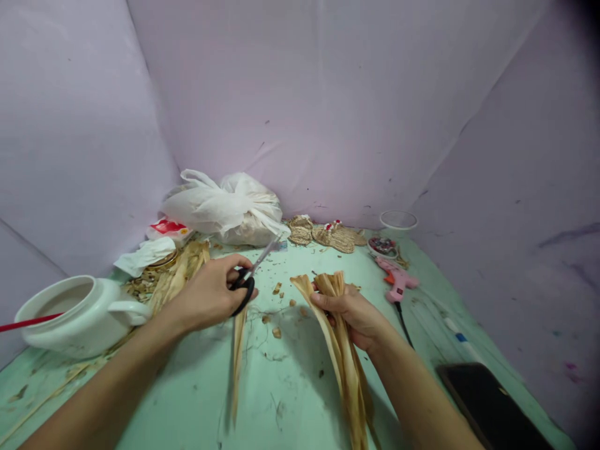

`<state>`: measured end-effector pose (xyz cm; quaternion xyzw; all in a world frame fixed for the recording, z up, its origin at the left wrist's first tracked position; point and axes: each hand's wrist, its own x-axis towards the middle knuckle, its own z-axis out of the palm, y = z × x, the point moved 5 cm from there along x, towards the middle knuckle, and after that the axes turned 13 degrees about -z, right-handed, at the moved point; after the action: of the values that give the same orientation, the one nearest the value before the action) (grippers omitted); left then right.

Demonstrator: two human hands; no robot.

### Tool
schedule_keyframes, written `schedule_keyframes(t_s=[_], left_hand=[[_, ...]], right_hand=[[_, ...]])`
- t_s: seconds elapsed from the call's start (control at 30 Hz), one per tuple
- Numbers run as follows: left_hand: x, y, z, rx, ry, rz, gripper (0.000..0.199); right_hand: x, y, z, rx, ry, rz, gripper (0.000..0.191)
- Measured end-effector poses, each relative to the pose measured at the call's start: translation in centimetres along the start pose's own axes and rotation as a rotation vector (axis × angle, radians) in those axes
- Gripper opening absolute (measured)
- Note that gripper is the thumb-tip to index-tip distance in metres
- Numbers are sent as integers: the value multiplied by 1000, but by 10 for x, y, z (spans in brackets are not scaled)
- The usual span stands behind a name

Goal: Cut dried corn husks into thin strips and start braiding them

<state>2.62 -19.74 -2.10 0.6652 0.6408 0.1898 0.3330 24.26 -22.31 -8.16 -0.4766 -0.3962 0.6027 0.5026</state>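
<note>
The left hand [212,289], forearm [124,369] slanting from the table's [285,406] near left corner, curls round black-handled scissors [254,270], blades toward the back edge. Mid-table, the right hand [356,311] pinches dried husk strips [345,369] under its thumb, trailing toward the near edge; a pink glue gun [399,279] lies by the right edge.

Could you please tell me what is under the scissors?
A dried strip shows below the scissors; its upper end, covered near the left hand, cannot be seen.

Bare, tapering forearms [122,375], narrow wrists [375,337], ringless left hand [213,290] and right hand [354,308], slim fingers [237,260]
</note>
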Motion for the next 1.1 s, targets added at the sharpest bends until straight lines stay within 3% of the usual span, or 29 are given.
schedule_keyframes(t_s=[0.1, 0.23, 0.33, 0.47, 0.7, 1.1], left_hand=[[-8, 10, 16, -64, -141, 28, 29], [-14, 20, 23, 98, -100, 85, 20], [-20, 26, 28, 225, -143, 123, 6], [-26, 30, 33, 303, -184, 157, 9], [-27, 26, 38, 255, -175, 209, 14], [-26, 27, 37, 40, -316, 186, 11]], right_hand=[[-1, -4, -1, 16, -15, -19, 29], [-2, -12, -10, 57, 35, -27, 26], [-4, -16, -13, 116, 31, 4, 26], [-6, -16, -7, 126, 7, 27, 24], [-10, -8, 8, 60, -46, 29, 28], [-9, -13, 5, 29, -78, -10, 29]])
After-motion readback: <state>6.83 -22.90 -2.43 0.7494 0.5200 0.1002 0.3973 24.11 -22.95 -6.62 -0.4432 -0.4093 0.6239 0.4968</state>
